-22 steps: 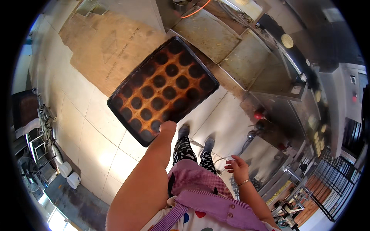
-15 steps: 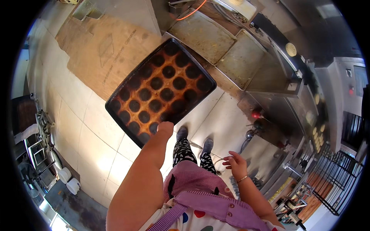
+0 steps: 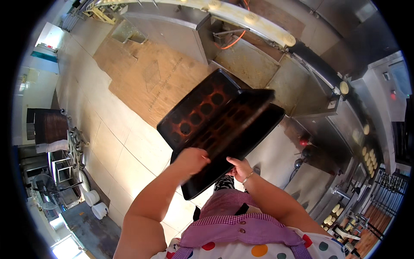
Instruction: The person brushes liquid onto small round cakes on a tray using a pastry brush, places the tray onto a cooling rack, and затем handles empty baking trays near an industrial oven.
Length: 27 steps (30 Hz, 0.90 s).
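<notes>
We saw both bare hands at work on dark, rimmed baking trays above the pale tiled floor (image 3: 110,162). The left hand (image 3: 192,161), slightly blurred, had its fingers curled tightly at the near end of a tilted tray (image 3: 228,123), and we took it to be gripping that end, though we could not make out every point of contact. The tilted tray stood up on its long side, blurred too, with dim reddish patches and dark spots along its face. The right hand (image 3: 239,169), a bracelet (image 3: 247,178) at its wrist, was closed on the near rim of a black tray (image 3: 255,134), its thumb over the edge and the other fingers mostly hidden below. That black tray sloped away to the right, directly in front of the body, and the tilted tray rose over its far part. Beyond the tilted tray, on its left, we saw a spotted tray (image 3: 201,108) with a row of dark round marks ringed in red-orange. Past it a brown cardboard sheet (image 3: 140,73) lay on the floor, while two worn metal pans (image 3: 246,62) sat side by side farther right, with an orange cable (image 3: 235,42) near them. Pale round pieces (image 3: 343,88) were spaced along the metal equipment at the right. At the lower left, white tubs (image 3: 99,211) stood beside a grey worktop (image 3: 92,226). We wore a purple apron (image 3: 265,231) over a dotted shirt.
</notes>
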Motion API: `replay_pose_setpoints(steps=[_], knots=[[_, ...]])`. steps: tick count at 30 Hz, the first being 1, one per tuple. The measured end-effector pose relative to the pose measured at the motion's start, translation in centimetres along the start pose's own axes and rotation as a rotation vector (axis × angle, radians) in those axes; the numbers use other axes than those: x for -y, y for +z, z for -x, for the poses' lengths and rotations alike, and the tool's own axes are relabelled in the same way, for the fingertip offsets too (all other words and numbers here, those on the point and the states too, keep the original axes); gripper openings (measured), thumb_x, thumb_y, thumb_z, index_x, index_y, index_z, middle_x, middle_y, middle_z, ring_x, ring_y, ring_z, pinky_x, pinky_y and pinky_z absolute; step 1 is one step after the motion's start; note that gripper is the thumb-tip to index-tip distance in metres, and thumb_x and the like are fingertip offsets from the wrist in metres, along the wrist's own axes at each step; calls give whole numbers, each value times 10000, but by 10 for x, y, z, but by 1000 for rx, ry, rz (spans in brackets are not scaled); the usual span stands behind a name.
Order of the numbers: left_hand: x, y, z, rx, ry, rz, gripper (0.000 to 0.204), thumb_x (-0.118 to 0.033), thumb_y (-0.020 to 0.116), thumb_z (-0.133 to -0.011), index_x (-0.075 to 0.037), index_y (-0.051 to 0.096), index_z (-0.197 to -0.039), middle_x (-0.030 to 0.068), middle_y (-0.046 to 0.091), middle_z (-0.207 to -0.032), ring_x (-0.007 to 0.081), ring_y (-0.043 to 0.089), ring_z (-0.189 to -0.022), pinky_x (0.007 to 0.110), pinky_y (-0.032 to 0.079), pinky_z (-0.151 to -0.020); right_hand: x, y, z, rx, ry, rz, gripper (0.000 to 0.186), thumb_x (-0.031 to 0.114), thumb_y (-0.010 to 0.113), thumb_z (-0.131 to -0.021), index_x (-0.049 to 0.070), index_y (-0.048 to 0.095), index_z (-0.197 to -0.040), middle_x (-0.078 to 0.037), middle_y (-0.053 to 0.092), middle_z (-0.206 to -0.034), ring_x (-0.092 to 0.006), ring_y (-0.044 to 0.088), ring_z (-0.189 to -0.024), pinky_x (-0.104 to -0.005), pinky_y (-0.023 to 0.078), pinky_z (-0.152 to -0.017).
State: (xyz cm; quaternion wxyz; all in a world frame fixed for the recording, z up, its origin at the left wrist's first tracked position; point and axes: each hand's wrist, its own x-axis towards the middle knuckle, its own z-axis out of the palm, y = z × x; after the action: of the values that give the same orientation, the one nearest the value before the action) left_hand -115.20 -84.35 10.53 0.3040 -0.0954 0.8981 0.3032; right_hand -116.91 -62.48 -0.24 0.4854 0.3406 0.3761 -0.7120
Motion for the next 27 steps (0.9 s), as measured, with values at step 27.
replay_pose_setpoints(steps=[27], knots=[[-184, -75, 1, -835, 364, -337, 310, -291, 760, -666, -30, 607, -598, 148, 569, -577, 344, 559, -547, 427, 421, -499, 135, -293, 468, -611, -1670, -786, 59, 13, 501, -661, 25, 542, -702, -70, 573, -784, -223, 584, -747, -352, 510, -698]])
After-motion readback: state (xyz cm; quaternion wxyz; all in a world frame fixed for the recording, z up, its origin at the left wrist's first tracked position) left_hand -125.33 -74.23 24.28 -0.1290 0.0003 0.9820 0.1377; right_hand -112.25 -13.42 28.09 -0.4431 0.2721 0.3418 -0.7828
